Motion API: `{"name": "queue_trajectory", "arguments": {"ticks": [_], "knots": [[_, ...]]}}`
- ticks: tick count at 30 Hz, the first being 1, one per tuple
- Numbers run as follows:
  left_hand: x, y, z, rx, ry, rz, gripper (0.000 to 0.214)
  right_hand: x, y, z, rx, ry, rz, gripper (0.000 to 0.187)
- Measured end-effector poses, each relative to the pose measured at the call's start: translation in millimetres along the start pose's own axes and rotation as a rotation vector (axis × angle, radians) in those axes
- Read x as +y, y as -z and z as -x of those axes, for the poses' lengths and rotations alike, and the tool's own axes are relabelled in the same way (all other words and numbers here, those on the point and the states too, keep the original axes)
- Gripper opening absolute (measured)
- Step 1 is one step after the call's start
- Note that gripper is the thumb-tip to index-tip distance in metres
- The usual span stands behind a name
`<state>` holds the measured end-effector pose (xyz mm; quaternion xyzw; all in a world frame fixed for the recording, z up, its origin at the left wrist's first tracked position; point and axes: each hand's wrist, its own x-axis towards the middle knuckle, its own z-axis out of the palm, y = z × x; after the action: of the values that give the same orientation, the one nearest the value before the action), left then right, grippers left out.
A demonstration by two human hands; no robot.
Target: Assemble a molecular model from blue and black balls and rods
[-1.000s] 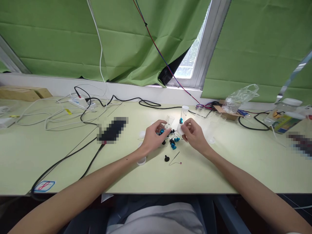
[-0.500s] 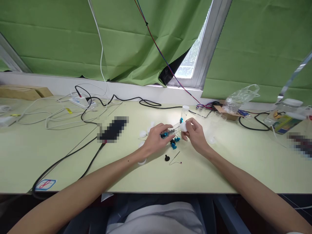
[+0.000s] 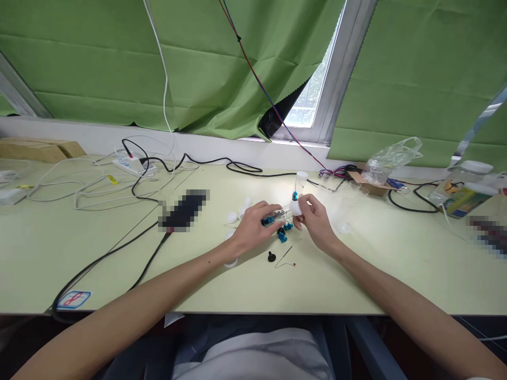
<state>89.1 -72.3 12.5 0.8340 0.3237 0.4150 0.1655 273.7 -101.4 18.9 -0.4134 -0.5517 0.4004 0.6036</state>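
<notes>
My left hand is closed around a small clear tube-shaped container with blue and metallic bits showing in it, lying sideways. A round white cap is pinched in my right hand, at the container's right end. Whether the cap touches the rim I cannot tell. Just below my hands lies a cluster of small blue and black parts. Nearer to me are a round black piece with a stub and a thin bent wire with a reddish tip. Behind my hands stands another blue piece.
Several white caps lie left of my left hand. A blurred dark device with a cable is farther left. A power strip and cables run along the back. At the right are a cardboard box and a clear jar.
My right hand has shifted slightly left with the white cap, which now sits closer against the clear container's end. My left hand has barely moved.
</notes>
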Motion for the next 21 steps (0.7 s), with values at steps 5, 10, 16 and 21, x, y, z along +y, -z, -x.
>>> {"name": "queue_trajectory", "arguments": {"ticks": [5,10,16,21], "knots": [[-0.8,-0.8,0.5,-0.02,-0.023,-0.014,0.031,0.5,0.5,3.2,0.046,0.052,0.128,0.037],[-0.9,-1.0,0.9,-0.03,-0.025,-0.015,0.031,0.4,1.6,7.7,0.108,0.166,0.363,0.035],[1.1,-0.2,0.6,-0.048,-0.009,-0.014,0.032,4.4,3.5,7.6,0.147,0.243,0.522,0.04],[3.0,0.3,-0.1,-0.052,0.012,-0.007,0.032,3.6,2.2,9.1,0.099,0.284,0.626,0.04]]}}
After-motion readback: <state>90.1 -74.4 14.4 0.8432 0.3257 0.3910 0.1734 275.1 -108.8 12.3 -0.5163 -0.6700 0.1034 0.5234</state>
